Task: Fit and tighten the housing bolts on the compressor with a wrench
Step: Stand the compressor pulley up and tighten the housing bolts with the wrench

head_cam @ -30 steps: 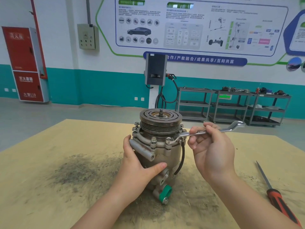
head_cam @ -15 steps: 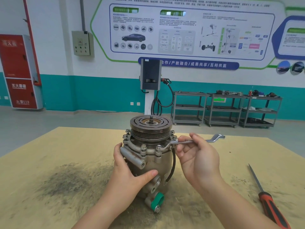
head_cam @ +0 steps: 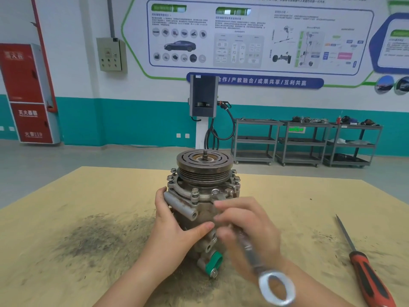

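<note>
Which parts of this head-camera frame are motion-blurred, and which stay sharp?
Head view: the right hand and the wrench it grips are smeared by motion; the compressor, left hand and screwdriver stay fairly sharp; the wall poster's right edge looks soft.

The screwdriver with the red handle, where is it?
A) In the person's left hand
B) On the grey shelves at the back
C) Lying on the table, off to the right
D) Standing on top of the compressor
C: the screwdriver lies flat on the table, right of the compressor, with no hand touching it.
</note>
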The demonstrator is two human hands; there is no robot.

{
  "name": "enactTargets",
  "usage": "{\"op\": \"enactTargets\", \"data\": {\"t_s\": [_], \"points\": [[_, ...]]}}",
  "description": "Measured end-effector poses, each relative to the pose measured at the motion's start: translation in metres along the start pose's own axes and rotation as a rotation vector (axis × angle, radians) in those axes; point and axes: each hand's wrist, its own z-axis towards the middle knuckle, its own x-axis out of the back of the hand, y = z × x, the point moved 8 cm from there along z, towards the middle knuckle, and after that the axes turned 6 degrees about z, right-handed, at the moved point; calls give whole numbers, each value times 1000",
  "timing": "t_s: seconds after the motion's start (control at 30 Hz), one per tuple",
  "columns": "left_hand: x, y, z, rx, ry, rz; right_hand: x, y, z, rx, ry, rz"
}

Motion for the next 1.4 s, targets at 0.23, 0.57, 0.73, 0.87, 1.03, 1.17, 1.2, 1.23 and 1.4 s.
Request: {"op": "enactTargets", "data": {"t_s": [0.23,0.57,0.73,0.87,1.03,1.17,1.2,1.23,1.4], "points": [[1,-3,3,3,13,0,14,6,21,-265,220,181],[1,-1,1,-1,-12,-17,26,82,-9,-1059,721,805],[0,-1,0,7,-17,-28,28,86,-10,-1011,702,766],[0,-1,1,9,-19,-18,33,51,-1,-519,555,401],[1,-3,1,2,4,-15,8,2,11,-12,31,-13],[0,-4,3,22,13,-180,-14,-21,16,133,-149,-208],[-1,-6,3,33,1,-225,-14,-23,19,120,-134,-191],[-2,-5,2,32,-11,-218,-8,-21,22,66,-76,-155],[4,-3,-1,3,55,-130,36,37,17,-653,515,396]]}}
